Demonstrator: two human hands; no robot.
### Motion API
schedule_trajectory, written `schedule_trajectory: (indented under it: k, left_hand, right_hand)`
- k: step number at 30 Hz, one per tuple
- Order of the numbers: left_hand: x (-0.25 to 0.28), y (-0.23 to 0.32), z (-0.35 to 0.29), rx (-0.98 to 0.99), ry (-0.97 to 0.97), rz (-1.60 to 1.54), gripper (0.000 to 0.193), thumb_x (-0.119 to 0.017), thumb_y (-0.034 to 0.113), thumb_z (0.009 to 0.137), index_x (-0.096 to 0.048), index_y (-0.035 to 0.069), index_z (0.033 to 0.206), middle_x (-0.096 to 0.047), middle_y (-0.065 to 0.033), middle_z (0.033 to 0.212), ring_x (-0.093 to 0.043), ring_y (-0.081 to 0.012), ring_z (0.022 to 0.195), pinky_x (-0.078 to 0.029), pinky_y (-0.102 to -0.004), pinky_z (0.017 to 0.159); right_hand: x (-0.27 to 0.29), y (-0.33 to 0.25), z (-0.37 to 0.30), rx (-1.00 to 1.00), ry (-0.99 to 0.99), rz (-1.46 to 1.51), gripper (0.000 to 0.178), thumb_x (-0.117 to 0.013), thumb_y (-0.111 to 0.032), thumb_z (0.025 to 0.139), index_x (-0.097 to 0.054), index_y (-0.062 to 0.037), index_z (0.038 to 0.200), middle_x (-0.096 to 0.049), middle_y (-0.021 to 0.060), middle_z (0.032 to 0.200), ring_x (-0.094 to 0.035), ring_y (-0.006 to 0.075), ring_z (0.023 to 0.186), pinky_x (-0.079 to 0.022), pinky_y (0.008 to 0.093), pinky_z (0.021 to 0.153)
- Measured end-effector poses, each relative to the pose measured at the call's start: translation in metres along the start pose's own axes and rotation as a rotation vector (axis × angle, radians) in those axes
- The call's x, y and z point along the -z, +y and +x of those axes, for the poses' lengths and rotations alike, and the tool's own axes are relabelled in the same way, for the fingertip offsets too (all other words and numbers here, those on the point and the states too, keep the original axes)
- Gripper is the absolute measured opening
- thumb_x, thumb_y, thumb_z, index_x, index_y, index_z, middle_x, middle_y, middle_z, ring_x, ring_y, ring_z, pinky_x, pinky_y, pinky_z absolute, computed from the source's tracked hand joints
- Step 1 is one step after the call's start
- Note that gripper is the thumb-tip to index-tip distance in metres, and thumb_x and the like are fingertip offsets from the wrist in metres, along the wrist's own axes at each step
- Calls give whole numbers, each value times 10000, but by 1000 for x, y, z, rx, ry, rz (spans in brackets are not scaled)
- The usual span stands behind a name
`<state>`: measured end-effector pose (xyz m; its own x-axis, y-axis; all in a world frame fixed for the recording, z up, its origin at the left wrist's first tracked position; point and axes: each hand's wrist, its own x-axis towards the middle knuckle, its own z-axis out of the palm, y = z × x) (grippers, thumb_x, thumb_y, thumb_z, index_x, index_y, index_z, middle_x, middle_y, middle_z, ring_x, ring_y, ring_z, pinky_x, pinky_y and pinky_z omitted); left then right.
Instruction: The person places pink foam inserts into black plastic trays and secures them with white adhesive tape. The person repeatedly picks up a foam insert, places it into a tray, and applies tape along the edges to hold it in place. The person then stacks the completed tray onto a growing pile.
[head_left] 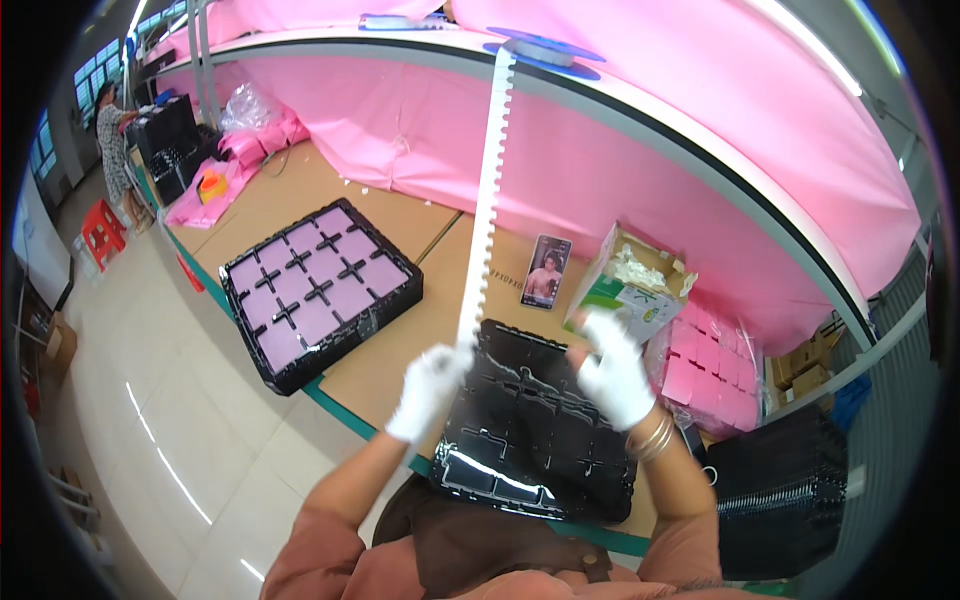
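A long white strip with notched edges (pixel 485 200) hangs from a blue-flanged reel (pixel 545 52) on the shelf above. My left hand (pixel 430 390), in a white glove, is closed around its lower end, by the left edge of a shiny black plastic tray (pixel 540 420). The tray lies before me with moulded compartments and nothing I can make out inside. Above its far right part is my right hand (pixel 615 375), gloved in white with bare thumb and fingertip showing. Its thumb and forefinger stand apart, with nothing visible between them.
Another black tray with pale purple squares (pixel 320 285) sits to the left. Behind are a phone (pixel 545 270) and an open carton of white pieces (pixel 640 280). Wrapped pink squares (pixel 710 365) and stacked black trays (pixel 780 490) lie right. A person (pixel 112 150) stands far left.
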<state>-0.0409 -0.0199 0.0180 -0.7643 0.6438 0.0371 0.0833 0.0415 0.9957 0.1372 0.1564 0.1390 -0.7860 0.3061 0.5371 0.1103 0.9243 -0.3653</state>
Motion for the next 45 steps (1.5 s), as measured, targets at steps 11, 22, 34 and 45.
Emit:
schedule_trajectory:
  k: [11,22,34,45]
  left_hand:
    - [-25,28,-87,-502,-262,84,125,-762,145,828,-669,64,809,-589,-79,681,-585,-217,593,-452,-318,549]
    - [71,-45,-107,188,-119,79,107,-716,109,877,-711,4,859,-674,-24,763,-597,-68,650,-491,-238,593]
    - [48,22,-65,235,-47,-435,270,-621,277,950,-711,30,1015,-667,2,926,-602,-69,811,-454,-217,645]
    - [16,10,-77,113,65,-396,164,-664,137,923,-727,-2,986,-660,-12,914,-597,-74,784,-467,-222,674]
  right_hand:
    - [14,-36,351,378,417,-710,322,-520,-203,891,-609,-103,1185,-617,114,1172,-562,277,1147,-422,453,960]
    - [78,76,333,-359,434,-641,303,-520,-171,870,-656,-68,1119,-655,163,1136,-617,313,1092,-493,417,930]
    - [-94,-49,-27,-304,-285,500,215,-630,-166,909,-671,-42,1079,-680,135,976,-659,251,924,-505,342,830]
    - [-140,-82,-71,-753,-163,1247,142,-706,-128,890,-663,-20,971,-648,-21,875,-553,38,787,-449,201,705]
